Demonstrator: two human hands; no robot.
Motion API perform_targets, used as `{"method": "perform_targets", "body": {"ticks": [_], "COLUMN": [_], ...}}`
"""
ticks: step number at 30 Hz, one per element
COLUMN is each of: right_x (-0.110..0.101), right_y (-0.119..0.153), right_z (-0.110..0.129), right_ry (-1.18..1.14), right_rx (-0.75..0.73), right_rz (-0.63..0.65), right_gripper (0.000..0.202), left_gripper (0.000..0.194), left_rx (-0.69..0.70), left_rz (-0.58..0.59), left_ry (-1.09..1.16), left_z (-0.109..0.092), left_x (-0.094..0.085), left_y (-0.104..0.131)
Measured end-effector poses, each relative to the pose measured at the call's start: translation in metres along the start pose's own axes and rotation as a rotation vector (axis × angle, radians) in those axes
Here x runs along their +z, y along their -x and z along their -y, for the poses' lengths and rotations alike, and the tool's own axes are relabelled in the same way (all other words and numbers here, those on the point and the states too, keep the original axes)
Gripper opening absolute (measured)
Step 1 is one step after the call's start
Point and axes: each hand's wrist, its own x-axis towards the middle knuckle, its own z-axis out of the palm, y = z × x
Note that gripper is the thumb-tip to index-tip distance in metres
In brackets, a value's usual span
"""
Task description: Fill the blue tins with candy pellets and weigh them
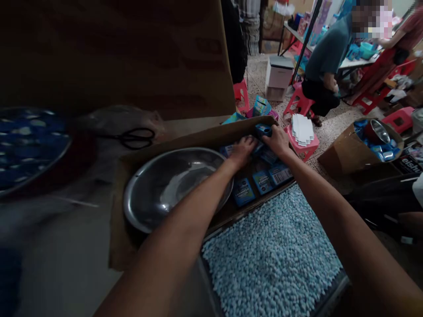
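My right hand (277, 141) is closed on a small blue box (263, 129) at the far wall of an open cardboard box (194, 137). Beside it, my left hand (243, 149) reaches down among more blue boxes, fingers slightly apart and partly hidden. Several printed blue boxes lie inside the cardboard, including one marked "caramelo" (243, 192) and another (263, 182) to its right. A wide steel bowl (148, 193) sits in the left part of the cardboard box. Nearest me, a tray (211, 290) is heaped with small pale-blue pellets (274, 251).
Black-handled scissors (137, 138) lie beyond the bowl. At far left stands a basin of blue packs (29, 136). White cards (302, 129) rest on a red stool (306, 152). Rightward is a carton (342, 149) holding blue packs. A person (328, 53) sits farther back.
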Motion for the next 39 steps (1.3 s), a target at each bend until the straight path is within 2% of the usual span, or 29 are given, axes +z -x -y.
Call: {"method": "perform_targets", "body": {"ticks": [3,5,6,7,9,12,14,17,20,22,24,27,29,31,33,34,35,37,39], "right_x": [-0.031,-0.063,-0.08,-0.096,-0.121,-0.136,-0.134,-0.123,-0.106,-0.091,-0.076,-0.058,-0.055,-0.055,-0.051,-0.045,-0.036,-0.011,0.019], "right_y": [0.019,0.044,0.06,0.077,0.114,0.169,0.202,0.244,0.28,0.311,0.348,0.41,0.438,0.442,0.42,0.401,0.379,0.337,0.307], "right_z": [-0.013,-0.024,-0.029,-0.033,-0.033,-0.018,-0.002,0.017,0.026,0.032,0.04,0.046,0.042,0.028,0.014,0.008,0.006,0.009,0.019], "right_ry": [-0.222,-0.473,-0.617,-0.755,-0.992,-1.153,-1.175,-1.168,-1.161,-1.164,-1.169,-1.121,-1.044,-0.891,-0.635,-0.476,-0.341,-0.171,-0.039], "right_rx": [-0.035,-0.092,-0.125,-0.154,-0.165,-0.144,-0.112,-0.048,-0.001,0.036,0.111,0.227,0.18,0.061,-0.073,-0.143,-0.249,-0.562,-0.802], "right_rz": [-0.133,-0.197,-0.187,-0.115,0.143,0.482,0.588,0.645,0.703,0.752,0.78,0.78,0.859,0.885,0.722,0.571,0.496,0.551,0.613], "right_gripper": [0.035,0.037,0.037,0.038,0.044,0.052,0.053,0.051,0.052,0.054,0.058,0.064,0.061,0.049,0.037,0.033,0.029,0.031,0.032], "left_gripper": [0.061,0.052,0.05,0.049,0.052,0.057,0.056,0.049,0.068,0.083,0.09,0.08,0.078,0.078,0.077,0.077,0.078,0.078,0.077], "left_rx": [-0.068,-0.114,-0.123,-0.124,-0.123,-0.18,-0.255,-0.417,-0.572,-0.635,-0.714,-0.86,-0.922,-0.974,-1.015,-1.028,-1.033,-1.035,-1.037], "left_rz": [-0.095,-0.155,-0.175,-0.187,-0.19,-0.18,-0.16,-0.139,-0.16,-0.151,-0.099,0.008,0.049,0.032,-0.024,-0.056,-0.087,-0.155,-0.247], "left_ry": [0.119,0.207,0.243,0.293,0.476,0.848,0.964,1.032,1.198,1.23,1.155,1.076,1.069,1.053,1.023,0.999,0.976,0.939,0.916], "left_z": [0.016,0.017,0.014,0.008,-0.011,-0.045,-0.066,-0.091,-0.112,-0.124,-0.133,-0.14,-0.142,-0.143,-0.143,-0.143,-0.143,-0.142,-0.141], "left_x": [-0.021,-0.04,-0.05,-0.059,-0.073,-0.083,-0.083,-0.072,-0.055,-0.047,-0.041,-0.035,-0.031,-0.027,-0.023,-0.021,-0.019,-0.014,-0.007], "left_y": [-0.001,0.011,0.021,0.034,0.068,0.135,0.185,0.258,0.323,0.358,0.39,0.436,0.466,0.491,0.508,0.514,0.517,0.52,0.518]}}
